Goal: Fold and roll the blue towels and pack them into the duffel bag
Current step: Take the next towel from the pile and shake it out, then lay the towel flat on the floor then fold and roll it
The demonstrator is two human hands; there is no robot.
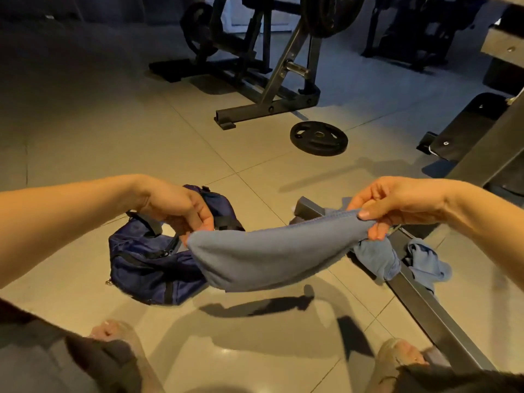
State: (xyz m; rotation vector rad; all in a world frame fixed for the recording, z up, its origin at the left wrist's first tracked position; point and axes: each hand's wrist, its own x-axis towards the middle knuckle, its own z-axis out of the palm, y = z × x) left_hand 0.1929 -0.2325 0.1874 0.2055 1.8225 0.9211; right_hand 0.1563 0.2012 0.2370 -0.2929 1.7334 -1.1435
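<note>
Blue towel (272,256) hangs slack mid-air above the floor (113,137), near-right of the navy duffel bag (147,259), folded over with a sagging belly. Left hand (175,207) pinches its left end, right hand (397,202) pinches the right hem; fingers curled on cloth, both forearms stretched forward.

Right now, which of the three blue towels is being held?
The stretched towel, pinched at its ends by the left hand and right hand. The crumpled towel and the rightmost towel lie on the metal bar, untouched.
</note>
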